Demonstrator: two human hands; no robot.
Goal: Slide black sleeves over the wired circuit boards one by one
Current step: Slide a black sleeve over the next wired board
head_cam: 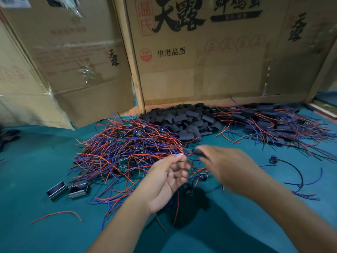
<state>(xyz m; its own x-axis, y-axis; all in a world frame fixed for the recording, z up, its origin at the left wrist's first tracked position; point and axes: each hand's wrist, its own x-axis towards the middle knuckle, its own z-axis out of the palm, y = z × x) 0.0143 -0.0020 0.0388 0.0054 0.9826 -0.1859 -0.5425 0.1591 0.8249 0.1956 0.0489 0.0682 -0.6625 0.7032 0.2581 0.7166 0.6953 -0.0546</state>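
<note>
A big tangle of wired circuit boards [127,152] with red and blue leads lies on the teal table at centre left. Behind it sits a heap of flat black sleeves [184,121]. To the right lies a pile of sleeved boards [273,123]. My right hand [229,167], blurred, pinches a black sleeve [199,152] above the table. My left hand [167,178], palm up, pinches thin wires at its fingertips just left of that sleeve; red and dark leads hang below it. The board itself is hidden between my hands.
Two small dark metal-edged boxes [68,189] lie at the left front. A loose red wire [58,214] lies nearer me. A black cable with a connector [290,165] lies at right. Cardboard boxes [200,61] wall off the back.
</note>
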